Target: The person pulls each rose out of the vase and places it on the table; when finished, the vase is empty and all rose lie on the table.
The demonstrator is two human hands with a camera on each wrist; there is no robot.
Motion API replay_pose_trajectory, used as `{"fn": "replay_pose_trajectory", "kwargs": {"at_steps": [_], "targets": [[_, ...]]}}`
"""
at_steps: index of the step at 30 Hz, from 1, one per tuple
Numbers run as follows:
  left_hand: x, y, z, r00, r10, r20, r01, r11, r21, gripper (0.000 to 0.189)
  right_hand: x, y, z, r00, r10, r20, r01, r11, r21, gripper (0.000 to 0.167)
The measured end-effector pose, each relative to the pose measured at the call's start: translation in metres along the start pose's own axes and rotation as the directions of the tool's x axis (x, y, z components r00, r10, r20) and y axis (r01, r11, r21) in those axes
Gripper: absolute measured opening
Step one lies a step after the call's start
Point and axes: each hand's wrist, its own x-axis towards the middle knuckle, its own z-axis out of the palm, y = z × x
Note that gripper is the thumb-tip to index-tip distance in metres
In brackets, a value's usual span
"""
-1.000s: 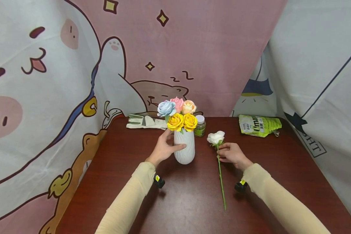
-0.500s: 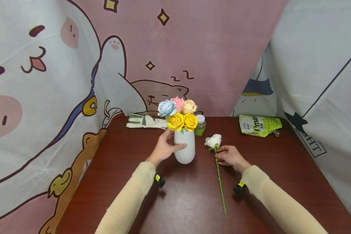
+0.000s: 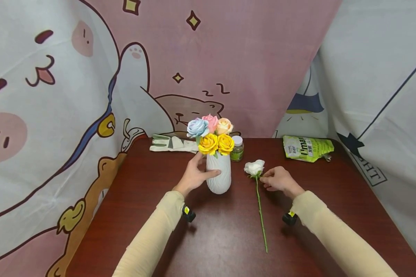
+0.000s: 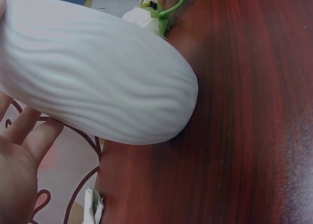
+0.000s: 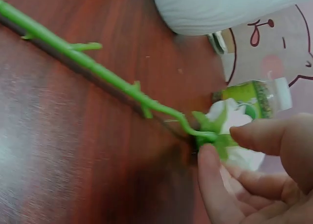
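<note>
A white textured vase (image 3: pixel 219 175) stands upright, holding blue, pink, peach and two yellow roses (image 3: pixel 208 144). My left hand (image 3: pixel 193 175) grips its left side, the thumb across the front; the left wrist view shows the vase (image 4: pixel 102 72) between thumb and fingers (image 4: pixel 43 136). To its right, a long-stemmed white rose (image 3: pixel 254 167) lies on the table, stem toward me. My right hand (image 3: pixel 279 180) is just right of its bloom. In the right wrist view, thumb and fingertips (image 5: pixel 209 158) stand apart around the green sepals (image 5: pixel 222 145); whether they touch them is unclear.
Behind the vase stands a small white-lidded jar (image 3: pixel 237 149). White-and-grey gloves (image 3: pixel 173 144) lie at the back left, a green bag (image 3: pixel 307 149) at the back right. A printed curtain (image 3: pixel 263 69) hangs along the far edge of the brown table (image 3: pixel 222 238).
The white rose has moved slightly nearer to me. My right hand has shifted right and its fingers have loosened from the stem. The left hand and vase have stayed put.
</note>
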Motion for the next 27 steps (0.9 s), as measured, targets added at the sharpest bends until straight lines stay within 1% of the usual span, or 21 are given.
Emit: {"fn": "replay_pose_trajectory", "kwargs": {"at_steps": [3, 6, 8, 11, 14, 17, 20, 23, 25, 27], "targets": [[0.000, 0.000, 0.000, 1.000, 0.003, 0.002, -0.003, 1.000, -0.003, 0.079, -0.002, -0.009, -0.006, 0.999, 0.009, -0.042, -0.011, 0.999, -0.039, 0.034], [0.000, 0.001, 0.000, 1.000, 0.004, 0.001, -0.004, 1.000, -0.008, 0.079, -0.004, -0.020, -0.010, 0.997, -0.003, -0.080, -0.003, 0.997, -0.074, 0.034], [0.000, 0.001, 0.001, 1.000, 0.001, -0.001, -0.001, 1.000, -0.009, 0.080, -0.005, -0.029, -0.011, 0.994, -0.038, -0.099, 0.029, 0.996, -0.087, 0.034], [0.000, 0.002, 0.001, 1.000, 0.002, -0.005, -0.002, 1.000, -0.007, 0.080, -0.006, -0.042, -0.014, 0.984, -0.139, -0.109, 0.130, 0.988, -0.085, 0.035], [0.000, 0.001, 0.001, 1.000, 0.026, -0.011, -0.026, 1.000, 0.006, 0.080, -0.007, -0.059, -0.016, 0.961, -0.259, -0.100, 0.256, 0.966, -0.045, 0.037], [0.000, 0.001, 0.002, 0.998, 0.054, -0.015, -0.054, 0.998, 0.014, 0.079, -0.007, -0.078, -0.015, 0.935, -0.343, -0.088, 0.345, 0.939, 0.002, 0.038], [0.000, 0.000, 0.003, 0.998, 0.059, -0.015, -0.059, 0.998, 0.014, 0.079, -0.007, -0.095, -0.012, 0.915, -0.396, -0.075, 0.401, 0.914, 0.066, 0.039], [0.000, 0.001, 0.003, 0.999, 0.051, -0.016, -0.050, 0.999, 0.007, 0.079, -0.005, -0.109, -0.008, 0.893, -0.447, -0.055, 0.450, 0.884, 0.129, 0.041], [-0.001, 0.001, 0.003, 0.999, 0.046, -0.017, -0.046, 0.999, 0.006, 0.079, -0.004, -0.118, -0.004, 0.880, -0.473, -0.043, 0.473, 0.866, 0.163, 0.042], [-0.001, 0.002, 0.002, 0.999, 0.045, -0.017, -0.044, 0.999, 0.010, 0.079, -0.004, -0.126, 0.000, 0.873, -0.487, -0.026, 0.483, 0.855, 0.190, 0.045]]}}
